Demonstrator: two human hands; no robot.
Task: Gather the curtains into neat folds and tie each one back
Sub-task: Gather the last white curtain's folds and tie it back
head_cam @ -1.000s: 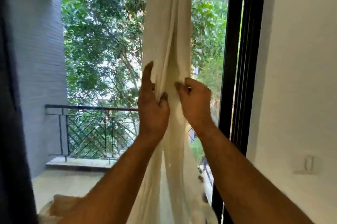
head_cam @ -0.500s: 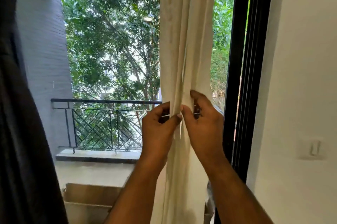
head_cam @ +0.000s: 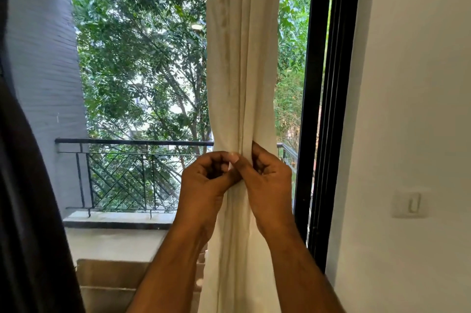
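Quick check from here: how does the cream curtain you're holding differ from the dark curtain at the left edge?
The cream curtain is pale and gathered into narrow vertical folds; the dark curtain is near black, and its folds cannot be made out. The cream curtain is pinched at railing height by the left hand and right hand; no hand touches the dark curtain. The cream one hangs near the black door frame, the dark one at the opposite side. No tie shows on either.

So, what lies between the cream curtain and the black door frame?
Head view: only open glass, showing green foliage, between the cream curtain and black door frame.
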